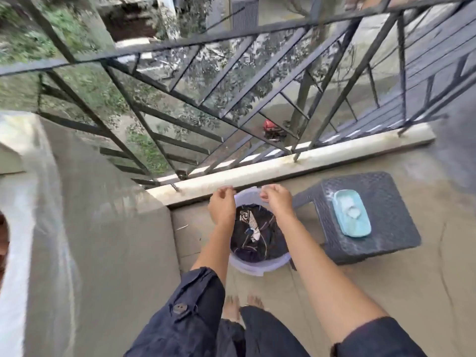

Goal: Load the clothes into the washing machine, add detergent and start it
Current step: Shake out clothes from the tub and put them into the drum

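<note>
My left hand (pixel 221 206) and right hand (pixel 277 199) curl side by side over the upper edge of the bucket (pixel 253 270) in the lower middle, holding what I cannot tell, and the clothes (pixel 257 234) lie just below, equally near both.

Dark navy clothes (pixel 257 237), crumpled, with white-striped patches, filling a pale lilac round bucket (pixel 253 267). Upright on the concrete floor (pixel 360 292), just below the ledge (pixel 257 173).
</note>
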Demonstrator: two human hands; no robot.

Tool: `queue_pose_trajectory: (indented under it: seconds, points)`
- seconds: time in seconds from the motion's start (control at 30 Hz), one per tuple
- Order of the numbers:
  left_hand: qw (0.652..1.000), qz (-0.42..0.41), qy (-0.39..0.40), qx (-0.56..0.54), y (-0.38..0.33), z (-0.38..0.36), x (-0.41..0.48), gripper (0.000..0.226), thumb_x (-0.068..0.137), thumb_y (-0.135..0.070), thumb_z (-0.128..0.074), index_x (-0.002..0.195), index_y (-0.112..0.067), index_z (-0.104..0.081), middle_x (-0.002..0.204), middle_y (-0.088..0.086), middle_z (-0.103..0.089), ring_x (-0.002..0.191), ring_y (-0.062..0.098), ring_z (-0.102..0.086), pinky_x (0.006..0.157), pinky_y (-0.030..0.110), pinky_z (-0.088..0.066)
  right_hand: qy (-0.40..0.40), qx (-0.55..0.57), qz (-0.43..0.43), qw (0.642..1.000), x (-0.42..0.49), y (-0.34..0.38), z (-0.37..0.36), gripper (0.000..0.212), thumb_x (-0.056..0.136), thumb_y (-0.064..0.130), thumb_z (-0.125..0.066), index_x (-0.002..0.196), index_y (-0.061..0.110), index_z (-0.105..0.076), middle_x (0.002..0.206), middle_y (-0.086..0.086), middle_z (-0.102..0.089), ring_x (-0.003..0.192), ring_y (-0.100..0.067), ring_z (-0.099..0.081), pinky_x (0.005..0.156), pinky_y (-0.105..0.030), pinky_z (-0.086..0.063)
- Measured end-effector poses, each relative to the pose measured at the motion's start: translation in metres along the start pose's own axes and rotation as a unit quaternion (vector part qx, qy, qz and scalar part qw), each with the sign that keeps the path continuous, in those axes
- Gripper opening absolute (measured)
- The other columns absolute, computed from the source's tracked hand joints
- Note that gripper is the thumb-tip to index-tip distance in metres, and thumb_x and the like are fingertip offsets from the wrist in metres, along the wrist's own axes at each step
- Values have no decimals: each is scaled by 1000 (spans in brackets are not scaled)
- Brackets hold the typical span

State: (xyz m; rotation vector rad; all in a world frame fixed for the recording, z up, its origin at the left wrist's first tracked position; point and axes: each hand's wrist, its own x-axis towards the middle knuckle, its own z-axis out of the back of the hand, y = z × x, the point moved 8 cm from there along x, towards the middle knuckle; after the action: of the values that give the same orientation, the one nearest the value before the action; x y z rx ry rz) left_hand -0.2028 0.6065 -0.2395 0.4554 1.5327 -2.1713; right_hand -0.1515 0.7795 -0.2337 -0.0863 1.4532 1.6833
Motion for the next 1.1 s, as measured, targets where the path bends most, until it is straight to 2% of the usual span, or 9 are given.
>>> queue_pose_trajectory:
  seconds: [0.23, 0.37, 0.47, 0.6, 0.67, 0.77, 0.87, 0.97, 1.1]
  points:
    - [998, 14, 33, 60, 108, -77, 88, 31, 91, -17, -50, 117, -5, -62, 106, 10, -65, 92, 20, -56, 81, 23, -39, 17, -13, -54, 998, 117, -134, -43, 24, 84, 16, -54, 61, 19, -60, 67, -3, -61, 84, -36, -63, 93, -55, -49]
    - [994, 40, 79, 70, 189, -128, 143, 34, 88, -19, -58, 121, -8, -59, 113, 3, -63, 112, 19, -57, 98, 31, -41, 13, -14, -78, 997, 189, -215, -71, 25, 81, 13, -54, 63, 24, -66, 73, -2, -64, 91, -32, -63, 96, -48, -49]
    - [976, 39, 127, 174, 258, -167, 187, 60, 84, -28, -64, 138, -12, -42, 139, 9, -50, 129, 28, -46, 110, 41, -35, 28, -29, -118, 992, 233, -283, -96, 28, 82, 5, -48, 91, 17, -71, 93, -4, -64, 91, -23, -57, 85, -30, -49]
    - [912, 60, 195, 355, 325, -198, 221, 85, 90, -36, -56, 152, -16, -1, 160, 9, 1, 147, 31, -7, 119, 45, -10, 69, -70, -183, 978, 271, -381, -128, 70, 64, 13, -59, 133, 15, -49, 131, -11, -55, 113, -23, -54, 93, -32, -45]
    - [886, 49, 196, 417, 348, -204, 226, 95, 88, -40, -59, 151, -16, 7, 160, 5, 0, 147, 28, -3, 117, 49, -8, 104, -73, -207, 970, 301, -463, -152, 104, 52, 24, -75, 145, 24, -30, 143, -10, -42, 127, -27, -46, 105, -40, -41]
    - [844, -21, 154, 514, 362, -206, 231, 100, 82, -49, -63, 151, -15, 0, 154, 9, -21, 142, 31, -20, 113, 50, -19, 104, -88, -208, 968, 277, -462, -168, 144, 31, 43, -93, 146, 39, -7, 146, -11, -35, 134, -31, -40, 106, -42, -39]
    - [845, -44, 129, 518, 355, -201, 240, 67, 87, -48, -56, 142, -17, -33, 139, 14, -42, 129, 35, -38, 105, 44, -31, 59, -155, -209, 964, 252, -428, -161, 102, 65, 32, -83, 146, 15, -24, 135, -15, -50, 125, -32, -49, 95, -34, -42]
    - [877, -17, 120, 464, 343, -191, 240, 48, 93, -51, -44, 124, -16, -52, 128, 14, -49, 121, 36, -45, 100, 43, -36, -8, -122, -221, 967, 242, -409, -148, 52, 74, 35, -75, 114, 6, -60, 117, -16, -64, 110, -31, -58, 80, -31, -43]
    - [925, -22, 86, 369, 310, -176, 222, 39, 94, -44, -44, 108, -13, -62, 125, 9, -48, 112, 33, -53, 100, 44, -40, -43, -47, -224, 972, 228, -377, -128, 40, 71, 35, -75, 99, 7, -67, 99, -12, -68, 90, -29, -60, 69, -28, -39]
